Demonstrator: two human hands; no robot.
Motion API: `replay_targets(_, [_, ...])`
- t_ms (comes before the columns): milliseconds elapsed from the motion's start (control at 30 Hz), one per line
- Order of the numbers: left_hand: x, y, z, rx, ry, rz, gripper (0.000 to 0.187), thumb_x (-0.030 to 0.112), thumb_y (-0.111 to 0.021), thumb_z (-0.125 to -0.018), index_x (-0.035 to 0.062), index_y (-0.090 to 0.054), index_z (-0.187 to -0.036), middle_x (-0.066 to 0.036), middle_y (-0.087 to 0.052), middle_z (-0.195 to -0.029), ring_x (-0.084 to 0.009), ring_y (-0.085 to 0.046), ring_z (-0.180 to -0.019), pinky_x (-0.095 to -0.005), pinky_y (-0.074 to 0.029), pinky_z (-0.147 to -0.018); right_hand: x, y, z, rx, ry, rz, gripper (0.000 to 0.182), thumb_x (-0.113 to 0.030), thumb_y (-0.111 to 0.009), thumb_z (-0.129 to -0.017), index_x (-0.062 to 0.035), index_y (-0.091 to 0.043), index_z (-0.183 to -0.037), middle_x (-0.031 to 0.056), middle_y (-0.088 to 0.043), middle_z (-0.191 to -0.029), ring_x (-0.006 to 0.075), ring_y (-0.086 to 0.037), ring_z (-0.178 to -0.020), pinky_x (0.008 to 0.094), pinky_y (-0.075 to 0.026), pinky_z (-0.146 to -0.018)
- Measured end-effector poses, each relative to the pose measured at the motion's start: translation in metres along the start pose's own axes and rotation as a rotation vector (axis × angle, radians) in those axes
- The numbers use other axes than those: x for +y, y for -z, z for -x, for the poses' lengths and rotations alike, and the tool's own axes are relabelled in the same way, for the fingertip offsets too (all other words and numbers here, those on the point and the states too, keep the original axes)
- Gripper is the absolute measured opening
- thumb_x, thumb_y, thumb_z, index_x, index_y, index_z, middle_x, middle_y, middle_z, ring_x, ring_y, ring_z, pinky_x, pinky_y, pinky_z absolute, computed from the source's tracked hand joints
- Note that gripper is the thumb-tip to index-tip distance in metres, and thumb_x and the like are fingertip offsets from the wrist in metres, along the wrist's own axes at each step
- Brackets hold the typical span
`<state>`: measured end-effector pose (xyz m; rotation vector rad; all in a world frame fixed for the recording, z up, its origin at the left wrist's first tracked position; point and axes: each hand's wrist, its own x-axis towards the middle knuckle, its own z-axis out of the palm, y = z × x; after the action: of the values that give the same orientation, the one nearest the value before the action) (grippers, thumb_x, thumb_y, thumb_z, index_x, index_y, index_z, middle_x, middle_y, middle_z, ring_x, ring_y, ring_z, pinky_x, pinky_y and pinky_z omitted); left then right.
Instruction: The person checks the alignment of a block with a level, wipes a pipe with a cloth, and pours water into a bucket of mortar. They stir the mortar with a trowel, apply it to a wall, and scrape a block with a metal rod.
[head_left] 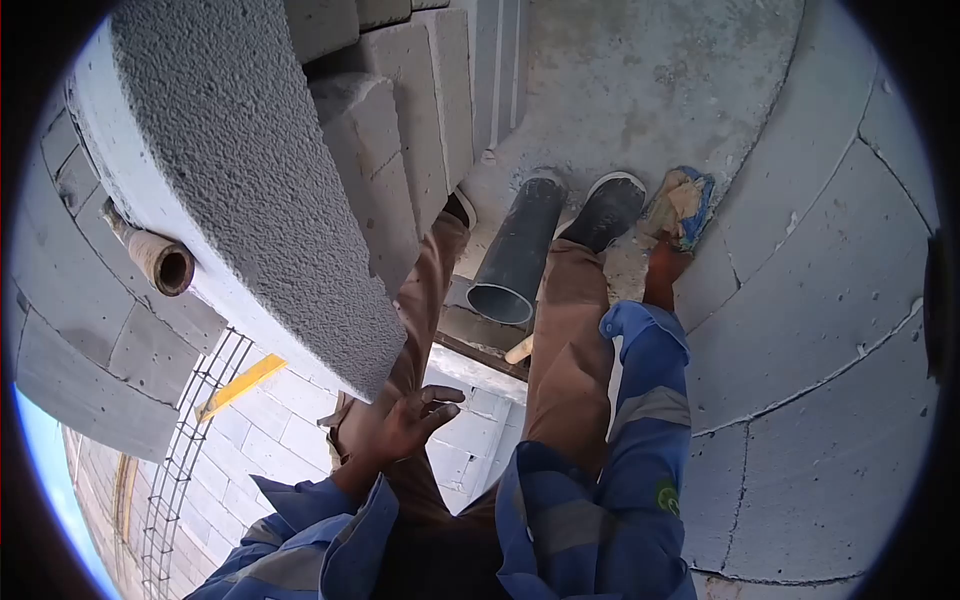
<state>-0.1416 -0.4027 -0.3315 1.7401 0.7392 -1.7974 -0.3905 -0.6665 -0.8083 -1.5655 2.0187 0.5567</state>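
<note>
My left hand [412, 420] hangs in front of my left thigh, holding nothing, its fingers partly bent and apart. Just beyond it is the lower corner of a large rough-faced grey block [250, 170]. My right arm reaches down past my right knee to the floor beside the wall. There my right hand [667, 262] is on a crumpled beige-and-blue wad [686, 203], perhaps bag scrap or cloth; its fingers are mostly hidden. A wide dark grey pipe [518, 245] lies between my legs, its open end towards me.
Light grey blocks [400, 120] stand stacked ahead on the left. A block wall [800, 300] curves along my right side. At left are a short pipe end [165, 262], a rebar cage [185, 430] and a yellow bar [240, 387]. Concrete floor [650, 80] extends ahead.
</note>
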Motion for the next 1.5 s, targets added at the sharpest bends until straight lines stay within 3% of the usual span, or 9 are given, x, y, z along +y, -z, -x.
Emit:
replay_targets(167, [0.005,0.013,-0.02,0.03,-0.069,-0.162,0.035,0.026,-0.063,-0.096,-0.0004,-0.061,-0.119,-0.014,-0.068,-0.114,-0.0213,-0.063,-0.11,-0.0343,-0.049,-0.094,-0.046,0.094,0.066,0.044,-0.028,-0.289,0.082,-0.048,-0.078,-0.077,0.0181,-0.051,-0.118,0.0318,-0.058,-0.121,0.0433,-0.059,-0.111,0.0459,-0.046,-0.094])
replay_targets(233, [0.017,0.013,-0.021,0.018,-0.091,-0.313,0.042,0.03,-0.066,-0.094,-0.0015,-0.06,-0.121,-0.014,-0.068,-0.114,-0.0217,-0.065,-0.107,-0.0351,-0.05,-0.092,-0.036,0.126,0.1,0.322,0.256,-0.044,0.072,-0.041,-0.078,-0.08,0.0164,-0.052,-0.116,0.0289,-0.062,-0.111,0.0406,-0.061,-0.102,0.0446,-0.046,-0.09])
replay_targets(500, [0.093,0.003,-0.048,-0.072,-0.481,-0.132,0.084,0.035,-0.075,-0.086,-0.0027,-0.03,-0.146,-0.026,-0.051,-0.135,-0.0336,-0.059,-0.116,-0.0414,-0.051,-0.094,-0.108,0.287,0.293,-0.35,0.372,-0.455,0.045,-0.03,-0.076,-0.085,0.0011,-0.053,-0.107,0.0171,-0.066,-0.096,0.0267,-0.065,-0.087,0.0375,-0.05,-0.08])
replay_targets(600, [0.083,0.003,-0.08,0.278,-0.818,-0.425,0.108,0.04,-0.086,-0.073,-0.0073,-0.023,-0.147,-0.025,-0.049,-0.135,-0.0322,-0.05,-0.125,-0.0405,-0.046,-0.103,-0.105,0.268,0.312,-0.465,0.52,-0.196,0.045,-0.029,-0.075,-0.083,-0.0011,-0.056,-0.112,0.0224,-0.066,-0.102,0.0378,-0.066,-0.095,0.0415,-0.052,-0.081])
replay_targets(700, [0.081,0.012,-0.079,0.085,-0.602,-0.162,0.114,0.03,-0.089,-0.068,-0.0043,-0.018,-0.151,-0.024,-0.027,-0.151,-0.0338,-0.038,-0.135,-0.0427,-0.038,-0.111,-0.113,0.238,0.319,-0.381,0.682,0.072,0.049,-0.029,-0.074,-0.082,-0.0012,-0.057,-0.118,0.0222,-0.066,-0.107,0.039,-0.065,-0.098,0.0447,-0.052,-0.084])
replay_targets(900, [0.022,0.018,-0.105,0.426,-0.834,-0.659,0.087,0.027,-0.081,-0.076,-0.0048,-0.035,-0.142,-0.026,-0.049,-0.134,-0.0353,-0.049,-0.127,-0.0411,-0.041,-0.104,-0.119,0.221,0.352,-0.448,0.446,0.274,0.053,-0.034,-0.073,-0.08,-0.0034,-0.059,-0.121,0.0237,-0.065,-0.11,0.0388,-0.064,-0.101,0.0449,-0.051,-0.084])
replay_targets(1100, [-0.004,0.0,-0.143,0.727,-0.825,-0.678,0.062,0.028,-0.074,-0.082,-0.0022,-0.049,-0.13,-0.024,-0.062,-0.117,-0.0398,-0.061,-0.109,-0.0427,-0.047,-0.094,-0.127,0.223,0.351,-0.657,0.055,-0.621,0.059,-0.039,-0.078,-0.08,0.0023,-0.06,-0.118,0.0135,-0.068,-0.102,0.0251,-0.065,-0.091,0.0359,-0.049,-0.086])
replay_targets(1200, [-0.005,0.005,-0.152,0.523,-0.756,-0.47,0.06,0.028,-0.074,-0.081,-0.003,-0.05,-0.127,-0.026,-0.062,-0.114,-0.0425,-0.06,-0.108,-0.0445,-0.047,-0.094,-0.137,0.235,0.357,-0.785,0.117,-0.806,0.063,-0.035,-0.079,-0.08,0.0028,-0.055,-0.125,0.0132,-0.063,-0.112,0.0197,-0.061,-0.097,0.0331,-0.048,-0.088])
replay_targets(1500, [0.03,-0.02,-0.08,0.445,-0.768,-0.463,0.084,0.015,-0.079,-0.077,-0.0049,-0.031,-0.142,-0.027,-0.044,-0.131,-0.0449,-0.053,-0.119,-0.0471,-0.051,-0.09,-0.134,0.183,0.375,-0.488,0.223,-0.559,0.069,-0.023,-0.073,-0.086,0.0055,-0.038,-0.138,0.0182,-0.054,-0.127,0.0232,-0.055,-0.115,0.0356,-0.042,-0.101])
